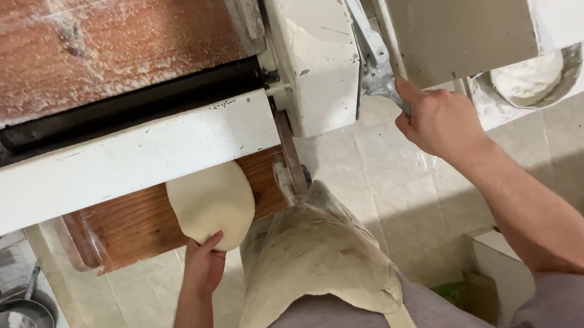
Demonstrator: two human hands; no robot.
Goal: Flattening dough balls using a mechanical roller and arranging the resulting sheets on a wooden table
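pale beige tile floor (397, 196), kinda flour-dusted, soft shadow on right; steel pot (16, 327) sitting lower left, white box (501, 261) lower right, metal bowl (572, 73) up top

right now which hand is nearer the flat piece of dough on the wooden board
Left. The left hand touches the near edge of the dough sheet on the wooden board. The right hand is far off to the right, gripping the metal lever on the machine.

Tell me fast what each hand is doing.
Left hand: gripping the edge of the flattened dough sheet on the wooden tray.
Right hand: closed around the machine's metal lever.
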